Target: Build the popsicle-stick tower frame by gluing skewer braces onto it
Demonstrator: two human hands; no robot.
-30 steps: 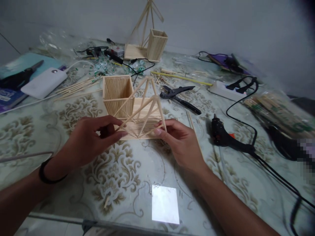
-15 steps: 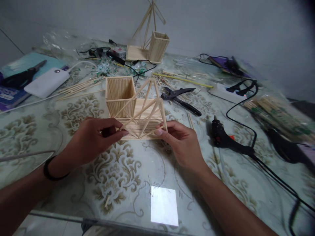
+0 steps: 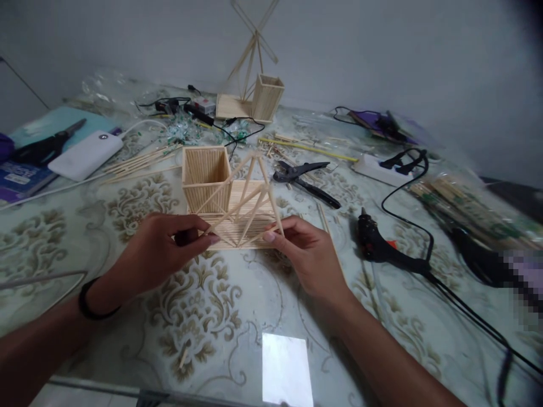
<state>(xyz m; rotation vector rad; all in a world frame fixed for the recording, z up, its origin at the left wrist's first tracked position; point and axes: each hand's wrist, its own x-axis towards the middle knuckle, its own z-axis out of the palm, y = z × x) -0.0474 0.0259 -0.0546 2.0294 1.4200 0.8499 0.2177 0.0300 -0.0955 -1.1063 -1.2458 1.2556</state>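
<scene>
A frame of thin wooden sticks (image 3: pixel 253 204), joined in sloping triangles, stands over a flat stick base (image 3: pixel 250 192). My left hand (image 3: pixel 163 246) pinches the frame's lower left end between thumb and fingers. On the opposite side, my right hand (image 3: pixel 307 249) pinches its lower right end near the base's front edge. Behind the left fingers, an open-topped square stick box (image 3: pixel 206 178) rises from the same base. Whether the frame's feet touch the base is hard to tell.
A finished-looking stick windmill with a box (image 3: pixel 268 97) stands at the back. Pliers (image 3: pixel 307 178), a glue gun (image 3: pixel 382 243) and a power strip (image 3: pixel 384 169) lie to the right. Leftward are a white power bank (image 3: pixel 87 154), scissors (image 3: pixel 48 144) and loose sticks (image 3: pixel 142 161).
My view has tilted up slightly, so the objects appear lower and more of the rear windmill shows. Both hands keep their pinch on the stick frame, with little movement.
</scene>
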